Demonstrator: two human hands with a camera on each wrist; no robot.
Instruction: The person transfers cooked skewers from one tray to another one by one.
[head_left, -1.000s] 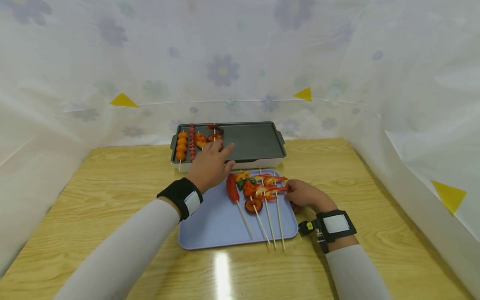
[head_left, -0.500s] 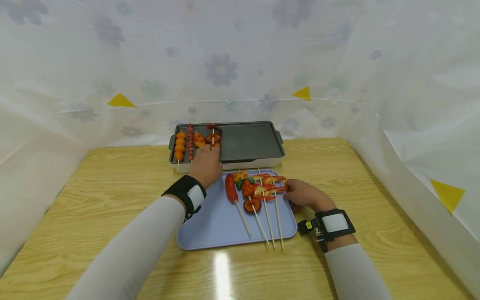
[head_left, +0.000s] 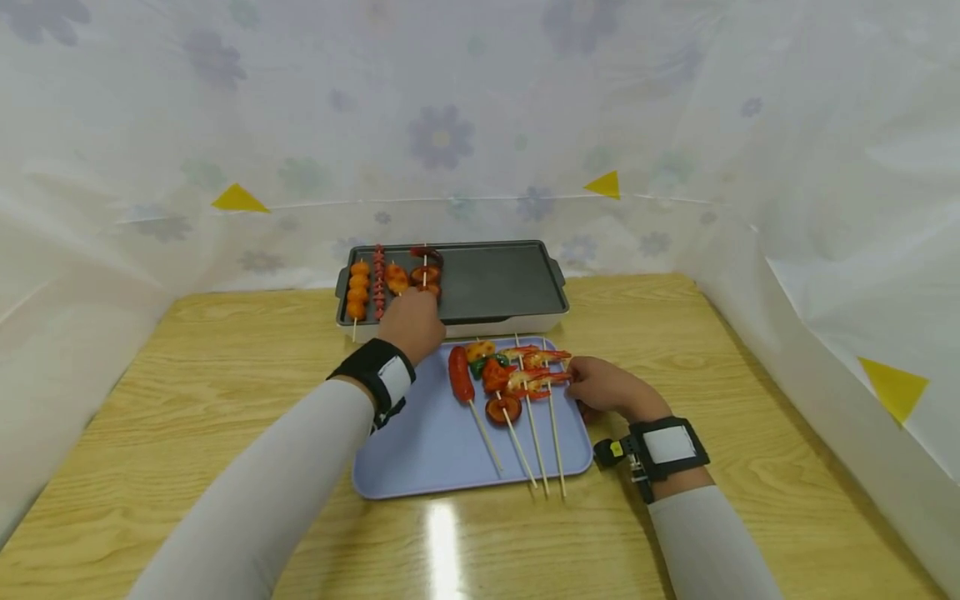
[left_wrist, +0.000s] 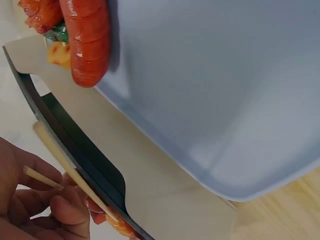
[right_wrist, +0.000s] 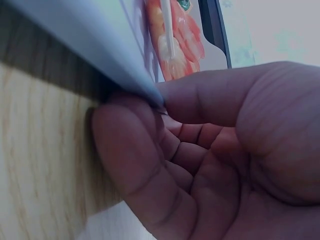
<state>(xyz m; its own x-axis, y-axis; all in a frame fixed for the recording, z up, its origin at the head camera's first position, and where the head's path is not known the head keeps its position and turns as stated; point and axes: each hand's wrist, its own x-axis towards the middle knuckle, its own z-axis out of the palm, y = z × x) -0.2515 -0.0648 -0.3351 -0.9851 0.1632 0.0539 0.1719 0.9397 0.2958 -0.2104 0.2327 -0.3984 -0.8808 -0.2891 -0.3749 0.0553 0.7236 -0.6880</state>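
Note:
At the grill pan (head_left: 502,279) my left hand (head_left: 414,323) pinches the stick of a mushroom skewer (head_left: 425,275), which lies on the pan with brown mushroom pieces. In the left wrist view the stick end (left_wrist: 42,178) pokes out between the fingers; another skewer's stick (left_wrist: 75,170) crosses the pan rim beside them. My right hand (head_left: 607,387) grips the right edge of the lilac tray (head_left: 412,450), thumb above and fingers curled below, as the right wrist view shows. On the tray lie a sausage skewer (head_left: 461,375), shrimp skewers (head_left: 536,379) and a mixed skewer (head_left: 504,408).
Left on the pan lie an orange ball skewer (head_left: 357,292), a thin red skewer (head_left: 378,279) and a glazed brown skewer (head_left: 397,278). The tray sits close against the pan's front on a wooden table (head_left: 247,358). Flowered sheeting (head_left: 438,137) stands behind.
My left hand has gone from spread fingers over the pan to pinching the mushroom skewer's stick. My right hand stays on the tray edge.

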